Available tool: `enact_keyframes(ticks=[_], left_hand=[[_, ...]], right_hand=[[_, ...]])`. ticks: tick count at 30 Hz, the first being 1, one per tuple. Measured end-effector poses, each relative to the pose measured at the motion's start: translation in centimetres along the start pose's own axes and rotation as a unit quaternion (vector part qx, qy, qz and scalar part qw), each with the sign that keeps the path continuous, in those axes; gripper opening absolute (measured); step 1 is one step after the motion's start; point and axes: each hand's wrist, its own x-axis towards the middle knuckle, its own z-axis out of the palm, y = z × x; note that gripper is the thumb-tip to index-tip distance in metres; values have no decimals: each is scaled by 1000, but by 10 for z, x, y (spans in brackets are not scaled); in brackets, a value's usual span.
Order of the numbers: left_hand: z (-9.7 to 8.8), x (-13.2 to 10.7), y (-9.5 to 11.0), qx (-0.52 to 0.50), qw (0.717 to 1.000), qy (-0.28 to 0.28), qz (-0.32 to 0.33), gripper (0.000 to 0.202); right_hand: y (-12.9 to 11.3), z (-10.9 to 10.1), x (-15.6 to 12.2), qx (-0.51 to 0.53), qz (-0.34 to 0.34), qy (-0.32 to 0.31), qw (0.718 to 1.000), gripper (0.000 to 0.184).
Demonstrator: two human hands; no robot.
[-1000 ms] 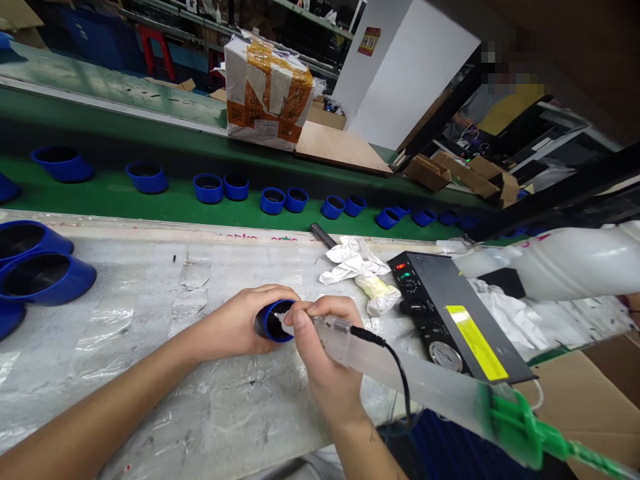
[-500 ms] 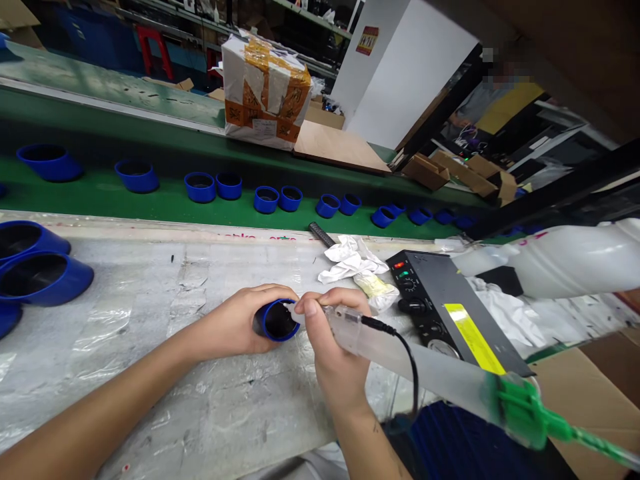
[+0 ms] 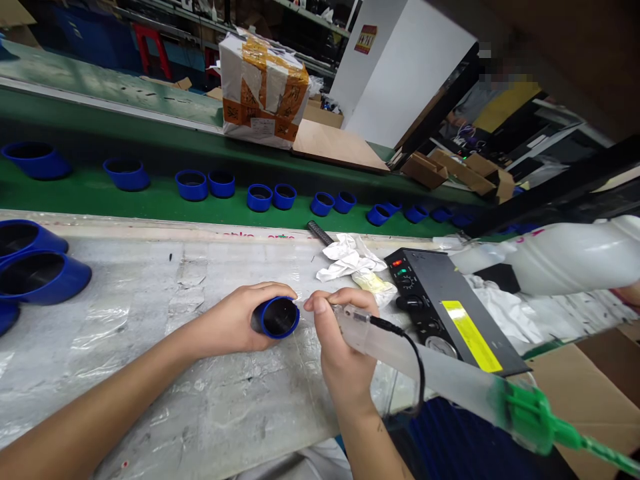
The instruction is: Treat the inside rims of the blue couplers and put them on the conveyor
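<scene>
Honestly, left hand (image 3: 239, 321) wraps the cup (image 3: 279, 317), right hand (image 3: 346, 350) pinches the syringe (image 3: 440, 373); one wobble could cause stray drips.

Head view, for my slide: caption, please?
Left hand grips a blue hollow cylinder; right hand holds a translucent plastic syringe beside it.

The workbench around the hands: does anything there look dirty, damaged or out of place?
Crumpled white cloth, partly yellowish, lies untidily beside the black box; the bench covering is wrinkled and specked. The held blue cup shows no visible damage.
</scene>
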Motion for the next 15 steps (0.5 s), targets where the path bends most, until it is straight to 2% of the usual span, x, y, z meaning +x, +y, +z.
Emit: enact_keyframes(ticks=[10, 15], left_hand=[[-1, -1, -2, 9, 1000, 9, -6, 49], [3, -3, -4, 15, 999, 18, -30, 48]], right_hand=[[2, -12, -9, -39, 13, 0, 999, 18], [3, -14, -16, -95, 7, 13, 995, 15]])
